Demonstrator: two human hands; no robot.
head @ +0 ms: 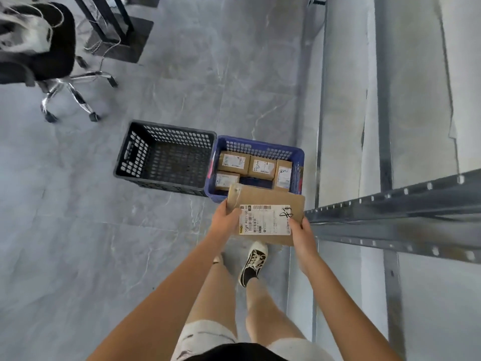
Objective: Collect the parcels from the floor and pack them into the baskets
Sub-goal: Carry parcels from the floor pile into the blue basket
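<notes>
A flat cardboard parcel (270, 204) is held level in front of the body, label up, pinched at its two short ends: the left hand (226, 219) is curled round the left edge, the right hand (302, 234) round the near right corner. This two-ended grip is judged to keep the wide, thin piece from tipping while it is carried.

Just beyond it stands the blue basket (299, 157), its floor nearly covered by four small boxes (261, 166); only a dark gap at the near middle is left. Touching its left wall, the black basket (122, 162) is seen empty and offers the wider opening.

Open floor (78, 230) lies to the left. A metal shelf rail (390, 204) juts in close at the right, so little room is judged to remain on that side.
</notes>
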